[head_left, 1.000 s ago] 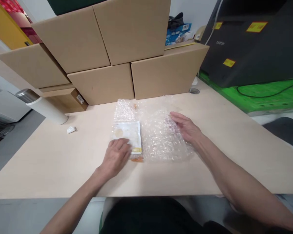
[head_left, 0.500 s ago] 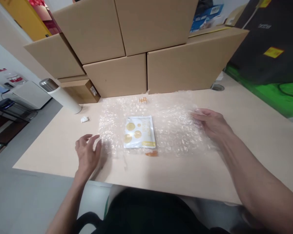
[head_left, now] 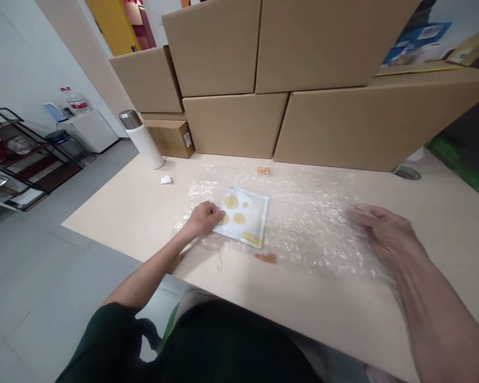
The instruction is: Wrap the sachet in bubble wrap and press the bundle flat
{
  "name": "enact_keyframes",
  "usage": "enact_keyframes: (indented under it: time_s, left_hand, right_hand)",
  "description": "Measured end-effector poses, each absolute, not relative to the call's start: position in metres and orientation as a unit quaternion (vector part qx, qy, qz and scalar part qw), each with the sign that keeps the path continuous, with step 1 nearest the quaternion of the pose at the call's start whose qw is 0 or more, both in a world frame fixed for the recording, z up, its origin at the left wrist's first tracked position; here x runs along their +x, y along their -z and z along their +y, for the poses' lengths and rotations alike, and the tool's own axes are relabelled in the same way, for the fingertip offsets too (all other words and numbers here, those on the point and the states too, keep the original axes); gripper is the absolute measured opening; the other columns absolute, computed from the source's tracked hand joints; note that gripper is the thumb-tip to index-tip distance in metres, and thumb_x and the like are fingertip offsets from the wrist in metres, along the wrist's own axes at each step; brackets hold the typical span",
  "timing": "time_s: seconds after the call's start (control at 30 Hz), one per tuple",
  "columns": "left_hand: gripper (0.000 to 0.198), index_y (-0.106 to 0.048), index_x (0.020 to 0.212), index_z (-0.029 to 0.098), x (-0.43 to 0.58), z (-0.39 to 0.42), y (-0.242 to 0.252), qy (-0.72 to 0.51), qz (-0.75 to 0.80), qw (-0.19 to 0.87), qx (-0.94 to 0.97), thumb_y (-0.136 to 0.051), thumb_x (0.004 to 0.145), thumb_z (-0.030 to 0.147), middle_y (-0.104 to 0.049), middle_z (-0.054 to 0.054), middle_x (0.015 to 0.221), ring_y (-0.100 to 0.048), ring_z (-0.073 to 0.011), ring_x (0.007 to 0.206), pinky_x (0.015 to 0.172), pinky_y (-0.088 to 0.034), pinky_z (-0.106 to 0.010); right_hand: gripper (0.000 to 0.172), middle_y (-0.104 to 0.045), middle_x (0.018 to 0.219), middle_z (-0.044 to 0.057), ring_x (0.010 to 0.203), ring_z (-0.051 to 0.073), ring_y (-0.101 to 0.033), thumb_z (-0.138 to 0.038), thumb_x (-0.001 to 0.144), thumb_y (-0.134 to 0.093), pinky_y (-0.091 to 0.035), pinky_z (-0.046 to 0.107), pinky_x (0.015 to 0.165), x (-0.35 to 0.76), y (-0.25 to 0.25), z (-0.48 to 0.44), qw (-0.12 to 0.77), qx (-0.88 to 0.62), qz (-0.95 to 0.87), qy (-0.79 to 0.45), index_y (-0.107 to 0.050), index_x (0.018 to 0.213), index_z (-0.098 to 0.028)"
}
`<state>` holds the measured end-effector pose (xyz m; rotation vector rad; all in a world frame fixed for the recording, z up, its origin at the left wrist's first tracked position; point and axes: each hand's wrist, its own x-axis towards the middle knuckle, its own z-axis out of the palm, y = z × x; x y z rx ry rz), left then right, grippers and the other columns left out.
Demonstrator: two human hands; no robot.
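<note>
A flat white sachet (head_left: 248,213) with yellow circles lies on a sheet of clear bubble wrap (head_left: 307,229) spread over the table. My left hand (head_left: 203,219) has its fingers closed on the sachet's left edge, thumb on top. At the far right end of the sheet, my right hand (head_left: 387,231) grips the bubble wrap between thumb and fingers. Orange tape pieces stick to the sheet, one at its back edge (head_left: 264,171) and one at its front edge (head_left: 265,258).
Cardboard boxes (head_left: 239,127) are stacked along the back of the table (head_left: 323,300). To the left stand a white flask (head_left: 143,143) with a steel cap and a small brown box (head_left: 167,139). A crumpled white scrap (head_left: 166,180) lies near the flask.
My left hand has moved right from beside the bubble wrap and taken hold of the sachet, which is now slightly turned. My right hand stays on the sheet's right end. The view has swung left.
</note>
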<state>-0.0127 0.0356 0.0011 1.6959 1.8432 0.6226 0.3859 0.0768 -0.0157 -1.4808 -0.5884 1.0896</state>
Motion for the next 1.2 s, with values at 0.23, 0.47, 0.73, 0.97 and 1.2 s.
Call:
enact_keyframes:
  time_s: [0.23,0.47,0.73,0.97,1.2]
  left_hand:
    - [0.030,-0.059,0.058,0.017,-0.077,0.034,-0.007,-0.230,0.762,0.199,0.572,-0.059,0.075,0.041,-0.052,0.000,0.055,-0.052,-0.0149,0.060,0.055,-0.035,-0.025]
    - [0.023,-0.066,0.066,0.018,-0.090,0.033,0.004,-0.199,0.786,0.160,0.563,-0.062,0.078,0.036,-0.062,-0.005,0.077,-0.061,-0.0213,0.086,0.071,-0.043,-0.027]
    - [0.020,-0.066,0.074,0.018,-0.095,0.032,0.002,-0.168,0.794,0.178,0.557,-0.059,0.082,0.036,-0.065,-0.005,0.077,-0.060,-0.0206,0.077,0.066,-0.038,-0.028]
    - [0.032,-0.063,0.098,0.020,-0.098,0.034,0.002,-0.213,0.806,0.198,0.515,-0.070,0.074,0.039,-0.071,-0.007,0.088,-0.064,-0.0231,0.085,0.068,-0.039,-0.028]
    - [0.031,-0.058,0.072,0.018,-0.104,0.041,0.000,-0.303,0.762,0.308,0.483,-0.072,0.063,0.044,-0.057,0.001,0.058,-0.054,-0.0156,0.056,0.054,-0.037,-0.026]
  right_hand:
    - [0.044,-0.058,0.068,0.001,0.052,0.009,-0.045,-0.005,0.030,-0.088,-0.031,0.016,0.032,0.385,0.015,0.077,0.551,-0.662,-0.261,-0.436,-0.071,0.068,-0.019]
    - [0.036,-0.057,0.069,0.002,0.051,0.012,-0.046,-0.019,0.039,-0.089,-0.037,0.028,0.041,0.383,0.009,0.070,0.514,-0.706,-0.297,-0.387,-0.067,0.068,-0.024]
    - [0.036,-0.063,0.122,0.015,0.105,0.029,-0.063,-0.040,0.077,-0.065,-0.051,0.049,0.087,0.343,-0.033,0.054,0.417,-0.662,-0.608,-0.132,-0.066,0.110,-0.027]
    - [0.040,-0.063,0.134,0.013,0.128,0.029,-0.053,-0.039,0.096,-0.049,-0.038,0.052,0.110,0.179,-0.023,0.045,0.253,-0.314,-0.882,-0.244,-0.064,0.128,-0.021]
    - [0.048,-0.055,0.139,0.018,0.128,0.034,-0.049,-0.048,0.102,-0.039,-0.039,0.050,0.103,0.115,0.002,0.048,0.119,-0.334,-0.920,-0.166,-0.056,0.136,-0.018]
